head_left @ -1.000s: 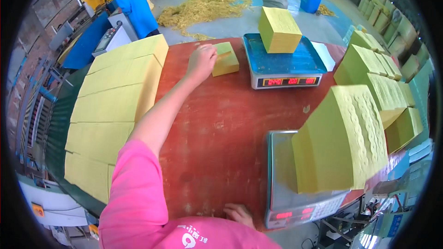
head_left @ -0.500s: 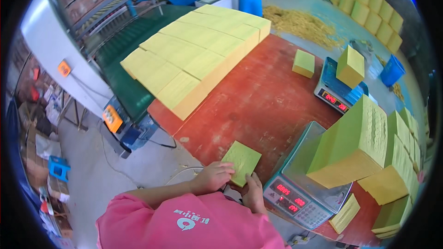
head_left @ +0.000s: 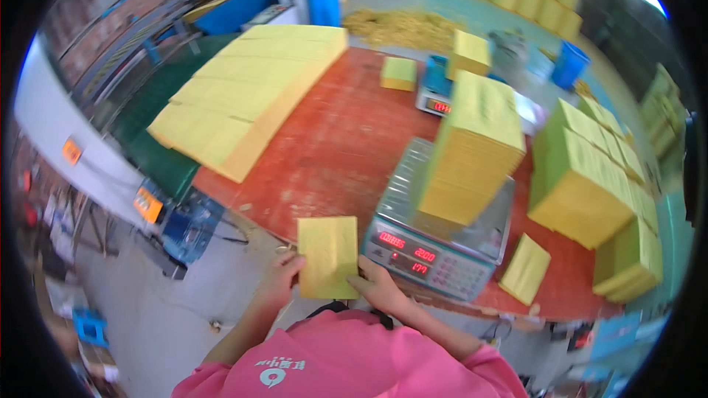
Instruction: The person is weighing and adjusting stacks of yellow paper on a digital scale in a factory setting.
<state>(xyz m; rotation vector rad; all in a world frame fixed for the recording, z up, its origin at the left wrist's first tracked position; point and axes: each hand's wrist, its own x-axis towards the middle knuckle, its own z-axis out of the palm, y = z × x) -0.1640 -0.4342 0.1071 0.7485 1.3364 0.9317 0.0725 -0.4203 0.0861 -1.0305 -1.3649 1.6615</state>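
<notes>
A small yellow stack of paper sheets is held between my two hands at the near edge of the red table. My left hand closes on its left side, and my right hand grips its lower right side, thumb near the corner. To the right, a digital scale with lit red digits carries a tall yellow paper stack. My right hand is close to the scale's front corner but apart from it. A thin yellow bundle lies right of the scale.
Joined yellow paper blocks span the green conveyor and the red table. Further back stand a second scale bearing a block and a small block. More stacks crowd the right side.
The view has swung right. The small stack has turned upright and is now held from both sides; before, my left hand lay on top of it.
</notes>
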